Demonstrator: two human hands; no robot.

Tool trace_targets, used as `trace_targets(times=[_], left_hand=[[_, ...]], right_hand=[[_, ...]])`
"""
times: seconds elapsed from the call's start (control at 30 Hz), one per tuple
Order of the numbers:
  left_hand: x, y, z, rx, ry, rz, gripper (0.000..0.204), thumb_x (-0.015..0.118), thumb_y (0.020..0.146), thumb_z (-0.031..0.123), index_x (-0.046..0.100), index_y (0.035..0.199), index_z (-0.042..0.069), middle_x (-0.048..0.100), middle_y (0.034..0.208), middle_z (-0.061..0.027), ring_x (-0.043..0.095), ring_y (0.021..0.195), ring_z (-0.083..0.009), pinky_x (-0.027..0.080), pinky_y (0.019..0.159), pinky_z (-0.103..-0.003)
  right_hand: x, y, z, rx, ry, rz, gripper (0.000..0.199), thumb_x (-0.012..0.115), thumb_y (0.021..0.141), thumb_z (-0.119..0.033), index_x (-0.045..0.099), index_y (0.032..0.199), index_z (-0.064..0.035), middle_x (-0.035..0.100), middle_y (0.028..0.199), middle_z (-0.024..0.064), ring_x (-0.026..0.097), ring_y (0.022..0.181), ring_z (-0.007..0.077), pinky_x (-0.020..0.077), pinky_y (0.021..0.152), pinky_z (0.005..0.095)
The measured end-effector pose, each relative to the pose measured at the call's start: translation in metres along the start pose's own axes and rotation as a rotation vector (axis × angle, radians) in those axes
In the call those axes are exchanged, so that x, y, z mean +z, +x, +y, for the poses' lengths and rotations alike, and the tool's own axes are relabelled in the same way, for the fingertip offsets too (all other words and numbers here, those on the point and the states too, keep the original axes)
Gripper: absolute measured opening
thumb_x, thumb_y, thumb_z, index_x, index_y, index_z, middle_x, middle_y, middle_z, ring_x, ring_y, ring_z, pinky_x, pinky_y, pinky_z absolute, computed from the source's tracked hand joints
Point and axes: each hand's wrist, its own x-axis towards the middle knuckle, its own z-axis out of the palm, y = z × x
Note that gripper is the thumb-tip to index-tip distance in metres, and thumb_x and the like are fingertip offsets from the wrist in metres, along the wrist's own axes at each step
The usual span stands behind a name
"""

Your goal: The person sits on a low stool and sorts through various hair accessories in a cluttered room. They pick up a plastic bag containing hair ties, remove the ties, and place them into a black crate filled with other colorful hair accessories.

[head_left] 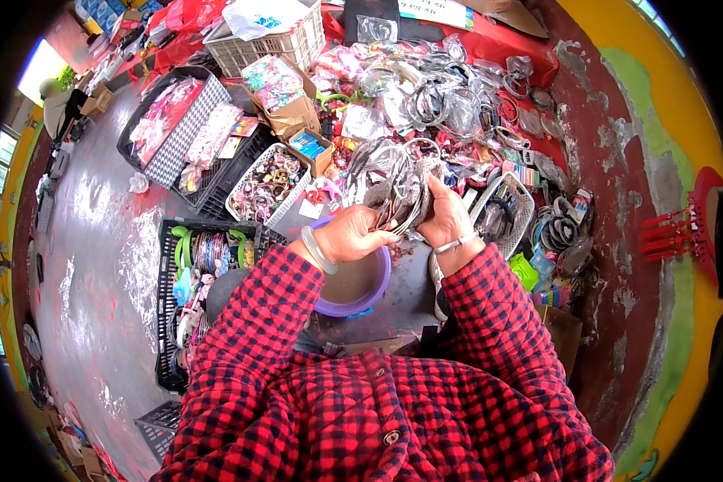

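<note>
We log a fanned bundle of thin, grey-brown hoop-shaped hairbands (395, 201) held up between 2 bare hands, in front of a wide heap of clear-bagged hoops and coloured trinkets (458, 108). The left hand (349, 234) pinches the near ends between thumb and curled fingers; the right hand (448, 215) grips the bundle's right side, its far fingers hidden from us. A round purple plastic basin (386, 277) sits just below, close to the left hand. Farther out we record an oblong white perforated plastic basket (524, 210) to the right and a black slatted plastic crate (167, 321) to the left. Risk, in our judgement: uneven thumb pressure could let single hoops slide out into the basin, and the splayed loops could snag on the heap, mixing the 2 lots.
</note>
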Motion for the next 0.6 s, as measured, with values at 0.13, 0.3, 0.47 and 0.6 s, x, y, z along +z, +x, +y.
trace_targets(times=[0.13,0.3,0.47,0.6], left_hand=[[0.000,-0.001,0.005,0.019,0.117,-0.105,0.012,0.057,0.084,0.011,0.058,0.085,0.000,0.060,0.074,-0.0030,0.054,0.073,-0.0089,0.043,0.066,-0.026],[0.007,-0.007,0.004,-0.017,-0.327,0.005,0.014,0.059,0.084,0.013,0.061,0.089,0.000,0.063,0.080,-0.0046,0.058,0.077,-0.0111,0.045,0.071,-0.027],[-0.009,0.000,0.008,-0.034,-0.532,0.357,0.017,0.059,0.083,0.007,0.059,0.098,-0.001,0.063,0.089,-0.0068,0.060,0.080,-0.0130,0.047,0.073,-0.027],[-0.018,-0.002,0.008,-0.107,-0.998,0.444,0.019,0.059,0.082,0.004,0.056,0.101,-0.001,0.063,0.090,-0.0100,0.061,0.076,-0.0181,0.050,0.070,-0.031]], right_hand=[[-0.022,0.022,-0.008,-0.105,0.011,0.154,0.026,0.039,0.092,-0.022,0.056,0.098,-0.0028,0.063,0.090,0.0106,0.061,0.081,0.0247,0.0491,0.077,0.0415],[-0.037,0.030,-0.046,-0.291,0.102,0.245,0.021,0.044,0.091,-0.025,0.055,0.093,-0.0068,0.063,0.087,0.0082,0.061,0.078,0.0257,0.0486,0.074,0.0431],[-0.036,0.016,-0.060,-0.433,0.153,-0.065,0.025,0.048,0.089,-0.025,0.055,0.104,-0.0069,0.059,0.103,0.0079,0.055,0.096,0.0256,0.0410,0.089,0.0420],[-0.036,0.009,-0.072,-0.521,0.117,-0.178,0.034,0.054,0.084,-0.021,0.052,0.115,-0.0058,0.058,0.109,0.0086,0.054,0.101,0.0255,0.0390,0.093,0.0429]])
